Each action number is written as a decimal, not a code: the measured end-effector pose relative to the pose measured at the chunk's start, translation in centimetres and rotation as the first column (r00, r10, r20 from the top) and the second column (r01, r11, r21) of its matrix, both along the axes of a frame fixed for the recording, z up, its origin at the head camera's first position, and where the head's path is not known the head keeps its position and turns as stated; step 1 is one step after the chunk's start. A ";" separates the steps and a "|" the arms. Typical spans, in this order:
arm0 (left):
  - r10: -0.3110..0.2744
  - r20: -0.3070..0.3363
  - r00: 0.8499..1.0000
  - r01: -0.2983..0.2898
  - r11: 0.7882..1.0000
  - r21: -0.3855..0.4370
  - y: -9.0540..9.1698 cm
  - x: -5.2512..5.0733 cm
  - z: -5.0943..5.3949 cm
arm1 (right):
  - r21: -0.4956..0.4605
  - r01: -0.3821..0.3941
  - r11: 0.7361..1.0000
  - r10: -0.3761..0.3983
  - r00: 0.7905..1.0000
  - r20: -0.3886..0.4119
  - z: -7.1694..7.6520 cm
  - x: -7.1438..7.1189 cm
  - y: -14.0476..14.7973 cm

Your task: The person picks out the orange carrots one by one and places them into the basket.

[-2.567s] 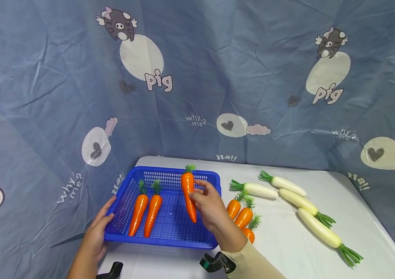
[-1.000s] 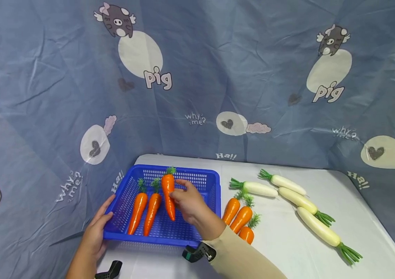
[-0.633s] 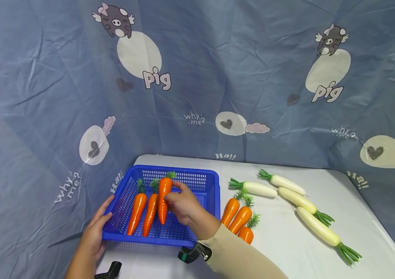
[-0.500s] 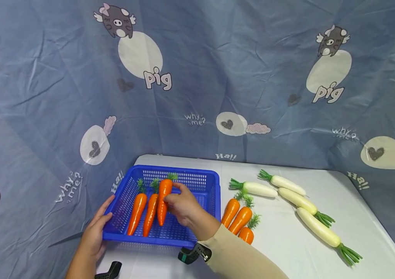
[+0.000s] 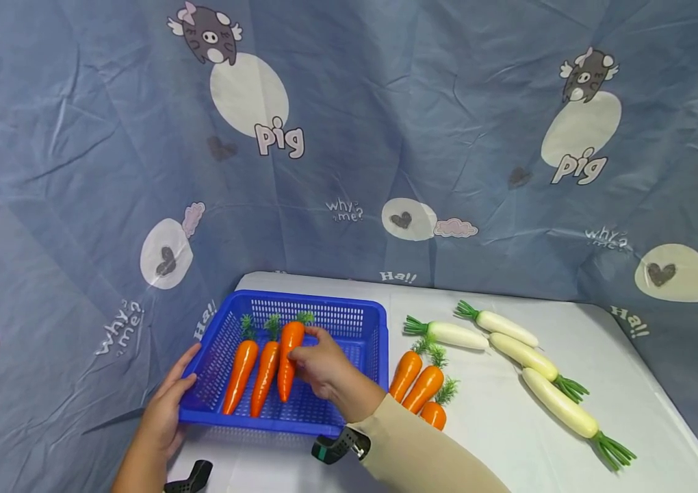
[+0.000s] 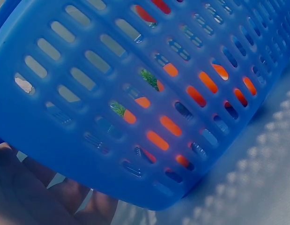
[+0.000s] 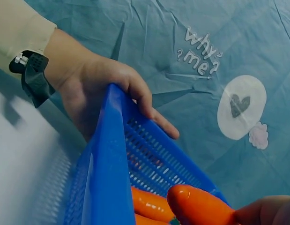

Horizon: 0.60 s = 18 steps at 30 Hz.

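Note:
The right hand [image 5: 327, 366] pinches an orange carrot [image 5: 287, 363] with a leafy green top, over the floor of a blue plastic basket [image 5: 275, 426]. In the right wrist view the tip of this carrot [image 7: 198, 204] points toward the basket's left wall. Left of it, two more carrots lie side by side in the basket, the outer carrot [image 5: 240, 376] and the inner carrot [image 5: 265, 378]. The left hand [image 5: 164, 411] holds the basket's left rim. Its fingers [image 6: 65, 197] show dimly below the slotted wall in the left wrist view.
Right of the basket lie three carrots [image 5: 424, 387], partly hidden by the right forearm. Beyond them several white radishes [image 5: 561, 404] with green stems lie on the white tabletop [image 5: 497, 438]. A printed blue-grey curtain [image 5: 349, 164] stands behind and to the left.
The right hand has carried its carrot leftward inside the basket and lowered it beside the two others. In the last half second it has sunk slightly. The left hand stays on the rim.

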<state>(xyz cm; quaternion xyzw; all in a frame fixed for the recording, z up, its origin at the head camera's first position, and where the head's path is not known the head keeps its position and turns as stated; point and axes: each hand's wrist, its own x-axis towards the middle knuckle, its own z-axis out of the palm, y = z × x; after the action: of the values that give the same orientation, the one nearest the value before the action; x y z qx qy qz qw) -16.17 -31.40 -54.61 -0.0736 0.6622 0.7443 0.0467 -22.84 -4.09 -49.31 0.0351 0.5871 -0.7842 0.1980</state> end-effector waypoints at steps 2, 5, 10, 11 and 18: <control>0.007 0.012 1.000 -0.007 1.000 -0.004 0.0 0.0 0.0 | 0.005 0.002 1.000 -0.002 1.000 0.004 0.0 0.0 0.0; 0.012 0.023 1.000 -0.012 1.000 -0.013 0.0 0.0 0.1 | 0.004 0.010 1.000 -0.010 1.000 0.013 0.0 0.0 0.0; 0.007 0.013 1.000 -0.007 1.000 0.000 -0.1 0.1 0.0 | 0.022 0.005 1.000 -0.006 1.000 0.025 -0.2 0.1 0.0; 0.005 0.007 1.000 -0.005 1.000 0.006 -0.1 0.2 0.0 | 0.025 0.004 1.000 -0.005 1.000 0.024 -0.3 0.0 0.0; 0.004 -0.008 1.000 -0.004 1.000 0.024 -0.1 0.0 0.0 | 0.015 0.015 1.000 -0.016 0.999 0.035 -0.4 0.0 0.1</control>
<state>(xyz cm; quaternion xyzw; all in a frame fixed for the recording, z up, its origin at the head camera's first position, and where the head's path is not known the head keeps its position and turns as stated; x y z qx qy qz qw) -16.14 -31.47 -54.64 -0.0716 0.6530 0.7527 0.0436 -22.89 -4.02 -49.72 0.0548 0.5888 -0.7808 0.2018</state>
